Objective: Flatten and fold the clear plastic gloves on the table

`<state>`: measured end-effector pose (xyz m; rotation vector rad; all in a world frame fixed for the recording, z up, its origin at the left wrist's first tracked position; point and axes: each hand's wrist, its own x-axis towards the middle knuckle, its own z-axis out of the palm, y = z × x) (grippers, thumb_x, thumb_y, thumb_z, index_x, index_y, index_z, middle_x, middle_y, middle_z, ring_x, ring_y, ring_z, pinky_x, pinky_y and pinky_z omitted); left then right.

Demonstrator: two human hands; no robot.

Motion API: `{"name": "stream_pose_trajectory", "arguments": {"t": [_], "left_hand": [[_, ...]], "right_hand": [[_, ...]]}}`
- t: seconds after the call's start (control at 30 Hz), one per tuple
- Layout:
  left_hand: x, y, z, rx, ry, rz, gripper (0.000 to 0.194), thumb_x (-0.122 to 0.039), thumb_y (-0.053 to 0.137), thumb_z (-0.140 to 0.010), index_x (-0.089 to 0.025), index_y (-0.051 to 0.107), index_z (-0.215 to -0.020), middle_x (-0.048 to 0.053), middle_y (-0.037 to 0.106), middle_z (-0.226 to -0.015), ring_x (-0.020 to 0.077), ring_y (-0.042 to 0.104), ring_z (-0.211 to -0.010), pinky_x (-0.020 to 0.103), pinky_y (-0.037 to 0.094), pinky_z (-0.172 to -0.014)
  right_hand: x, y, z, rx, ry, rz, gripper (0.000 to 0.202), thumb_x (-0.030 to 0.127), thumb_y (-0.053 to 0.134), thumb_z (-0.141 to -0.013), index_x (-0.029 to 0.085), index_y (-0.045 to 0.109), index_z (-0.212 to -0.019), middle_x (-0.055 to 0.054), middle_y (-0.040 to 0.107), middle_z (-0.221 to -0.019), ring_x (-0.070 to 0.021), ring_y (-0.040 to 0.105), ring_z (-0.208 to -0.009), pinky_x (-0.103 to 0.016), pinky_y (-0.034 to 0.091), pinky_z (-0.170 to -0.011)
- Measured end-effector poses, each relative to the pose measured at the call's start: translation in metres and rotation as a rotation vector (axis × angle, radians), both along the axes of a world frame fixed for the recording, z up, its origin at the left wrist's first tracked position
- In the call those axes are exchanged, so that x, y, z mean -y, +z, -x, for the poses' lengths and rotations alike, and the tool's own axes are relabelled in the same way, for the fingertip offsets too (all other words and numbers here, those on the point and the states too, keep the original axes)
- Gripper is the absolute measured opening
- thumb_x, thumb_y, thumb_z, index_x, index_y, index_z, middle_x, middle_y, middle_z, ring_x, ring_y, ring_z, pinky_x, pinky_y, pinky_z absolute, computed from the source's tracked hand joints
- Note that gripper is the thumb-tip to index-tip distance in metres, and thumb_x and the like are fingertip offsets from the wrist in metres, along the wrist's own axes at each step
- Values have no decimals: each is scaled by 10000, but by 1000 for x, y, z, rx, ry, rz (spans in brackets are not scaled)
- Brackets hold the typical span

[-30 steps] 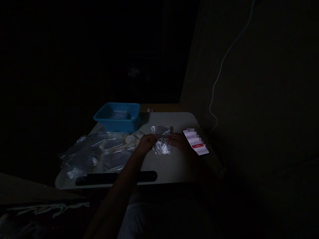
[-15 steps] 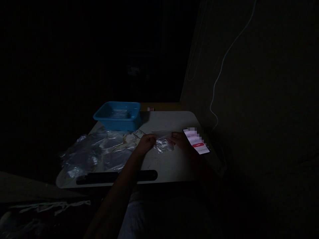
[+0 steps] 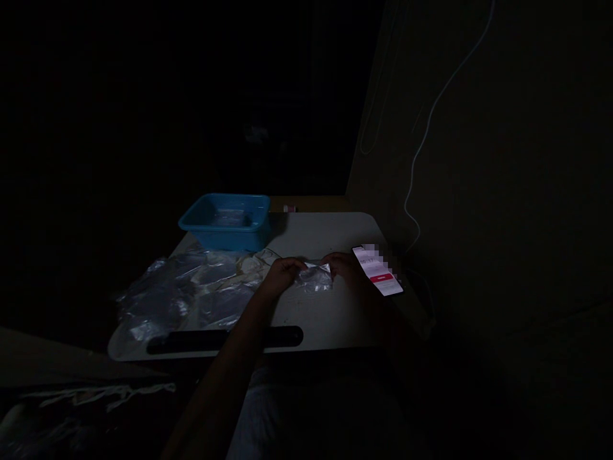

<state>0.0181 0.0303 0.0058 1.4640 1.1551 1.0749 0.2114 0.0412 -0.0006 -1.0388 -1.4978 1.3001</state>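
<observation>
A small clear plastic bag [image 3: 315,278] is stretched between my two hands above the white table [image 3: 316,326]. My left hand [image 3: 283,275] pinches its left upper corner, fingers closed. At the upper right corner, my right hand [image 3: 339,263] is closed on the bag too, though dim light blurs its fingers. To the left of my left hand lies a spread of crumpled clear plastic bags [image 3: 172,291]. Just right of my right hand rests a lit phone [image 3: 380,271].
A blue plastic basin [image 3: 230,237] with clear plastic inside stands at the table's back left. A black strip [image 3: 282,336] runs along the front edge. Behind the table sits a small pinkish-white item [image 3: 290,209]. A white cable [image 3: 421,140] hangs along the right wall.
The bag's upper part, upright between my hands before, is now folded down, so the bag looks shorter. My right hand's fingers have shifted slightly left along its top edge.
</observation>
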Motion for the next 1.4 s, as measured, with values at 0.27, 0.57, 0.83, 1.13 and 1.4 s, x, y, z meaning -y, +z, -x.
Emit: {"name": "stream_pose_trajectory", "arguments": {"t": [0.27,0.57,0.83,1.13,1.4], "left_hand": [[-3,-7,0,170,-8,22,149,-246,553,-556,-138,634,-619,-14,556,-528,76,427,-463,204,300,-457],[-11,-24,-1,81,-12,-180,518,-262,664,-574,-169,504,-1058,57,607,-930,114,558,-681,224,431,-582],[-3,-14,-1,-475,23,-599,476,-190,575,-674,-178,512,-1145,87,556,-1115,208,498,-1048,377,390,-916],[2,-11,-5,-802,-39,-679,322,-224,499,-762,-154,600,-1060,103,588,-1135,229,507,-1063,402,398,-910],[9,-7,-13,-955,-130,-655,327,-203,384,-841,-160,566,-1110,104,545,-1229,211,470,-1159,398,372,-908]], "right_hand": [[1,-2,3,-85,-11,-60,571,225,627,-590,208,465,-1137,-31,611,-879,-157,588,-721,-246,460,-560],[-4,-7,1,20,6,-156,585,154,565,-631,194,418,-1196,-80,612,-1022,-167,593,-807,-293,479,-673],[7,-2,3,261,-224,-342,463,116,464,-676,209,517,-1126,-80,586,-1097,-190,565,-935,-349,457,-810],[12,-4,7,639,-413,-562,342,98,431,-718,159,605,-1006,-104,620,-1009,-226,528,-994,-399,388,-926],[9,-8,10,797,-315,-599,379,115,410,-769,156,580,-1106,-109,603,-1126,-209,530,-1060,-366,389,-936]]}}
